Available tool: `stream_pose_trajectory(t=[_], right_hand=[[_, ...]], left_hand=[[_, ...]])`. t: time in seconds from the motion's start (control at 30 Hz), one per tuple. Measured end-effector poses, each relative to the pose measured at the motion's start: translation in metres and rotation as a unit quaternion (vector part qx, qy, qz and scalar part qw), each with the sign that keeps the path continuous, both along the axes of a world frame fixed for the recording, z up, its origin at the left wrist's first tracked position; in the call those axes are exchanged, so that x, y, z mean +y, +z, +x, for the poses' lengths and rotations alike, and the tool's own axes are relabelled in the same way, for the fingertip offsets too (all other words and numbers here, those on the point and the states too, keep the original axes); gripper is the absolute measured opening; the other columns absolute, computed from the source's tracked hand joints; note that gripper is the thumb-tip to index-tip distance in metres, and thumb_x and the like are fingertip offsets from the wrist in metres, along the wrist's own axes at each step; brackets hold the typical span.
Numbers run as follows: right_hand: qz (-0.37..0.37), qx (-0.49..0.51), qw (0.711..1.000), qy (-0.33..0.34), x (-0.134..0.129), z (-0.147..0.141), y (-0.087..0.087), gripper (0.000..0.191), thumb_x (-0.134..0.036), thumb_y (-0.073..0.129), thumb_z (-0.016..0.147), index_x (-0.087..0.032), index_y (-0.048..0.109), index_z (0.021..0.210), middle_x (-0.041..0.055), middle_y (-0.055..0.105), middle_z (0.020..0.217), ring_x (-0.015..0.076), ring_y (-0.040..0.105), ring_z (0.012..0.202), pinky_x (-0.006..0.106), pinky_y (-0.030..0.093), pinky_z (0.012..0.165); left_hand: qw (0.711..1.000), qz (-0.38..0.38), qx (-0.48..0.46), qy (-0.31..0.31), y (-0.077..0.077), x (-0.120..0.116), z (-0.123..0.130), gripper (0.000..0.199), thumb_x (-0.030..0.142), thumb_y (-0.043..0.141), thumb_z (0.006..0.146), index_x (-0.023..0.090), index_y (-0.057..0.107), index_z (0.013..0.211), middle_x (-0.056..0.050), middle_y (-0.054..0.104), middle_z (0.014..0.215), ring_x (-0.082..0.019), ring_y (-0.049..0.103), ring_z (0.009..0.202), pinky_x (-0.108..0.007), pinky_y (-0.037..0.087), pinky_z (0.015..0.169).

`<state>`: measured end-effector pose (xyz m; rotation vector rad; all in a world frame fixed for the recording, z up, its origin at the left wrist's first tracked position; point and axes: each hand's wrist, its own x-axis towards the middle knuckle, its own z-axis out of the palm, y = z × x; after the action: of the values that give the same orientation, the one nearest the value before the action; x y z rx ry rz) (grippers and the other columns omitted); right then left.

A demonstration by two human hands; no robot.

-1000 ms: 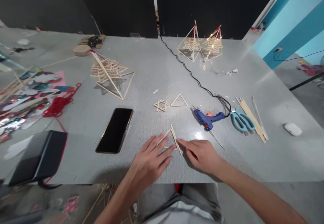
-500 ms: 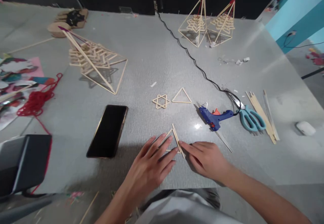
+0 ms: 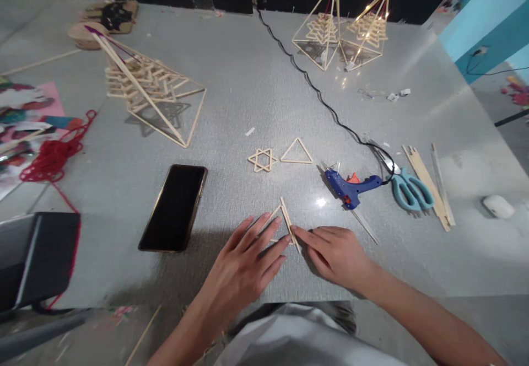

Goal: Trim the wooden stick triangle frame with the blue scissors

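My left hand (image 3: 247, 256) lies flat with its fingers spread over thin wooden sticks that form a triangle (image 3: 273, 211), covering much of it. One wooden stick (image 3: 286, 214) runs along the triangle's right side, its upper end sticking out past the corner. Against that stick rests the stretched index finger of my right hand (image 3: 336, 253); the other fingers are loosely bent and grasp nothing. Just beyond the hands are a small stick star (image 3: 263, 160) and a finished stick triangle (image 3: 297, 151). A blue glue gun (image 3: 349, 188) lies to the right of them.
Light-blue scissors (image 3: 410, 188) and loose sticks (image 3: 427, 184) lie on the right, near a white mouse (image 3: 498, 206). A black cord (image 3: 318, 93) crosses the table. On the left are a phone (image 3: 173, 208), red yarn (image 3: 53, 154) and a stick pyramid (image 3: 151, 87); two pyramids (image 3: 324, 30) stand behind.
Small lights now glow on the rear right pyramid. The whole view has shifted slightly, while both hands keep almost the same pose on the sticks.
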<state>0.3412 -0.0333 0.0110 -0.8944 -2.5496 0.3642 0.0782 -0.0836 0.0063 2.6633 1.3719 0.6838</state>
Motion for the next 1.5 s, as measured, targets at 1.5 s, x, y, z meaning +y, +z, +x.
stream_pose_trajectory(t=[1.5], right_hand=[[-0.043, -0.033, 0.998, -0.017, 0.013, 0.001, -0.024, 0.047, -0.014, 0.056, 0.102, -0.022, 0.074, 0.145, 0.0056, 0.087, 0.106, 0.0184, 0.080, 0.088, 0.028, 0.053, 0.078]], left_hand=[[0.998, 0.052, 0.046, -0.003, -0.018, 0.017, -0.006, 0.044, 0.035, 0.055, 0.117, 0.027, 0.063, 0.159, -0.011, 0.065, 0.163, -0.031, 0.061, 0.151, -0.052, 0.054, 0.123]])
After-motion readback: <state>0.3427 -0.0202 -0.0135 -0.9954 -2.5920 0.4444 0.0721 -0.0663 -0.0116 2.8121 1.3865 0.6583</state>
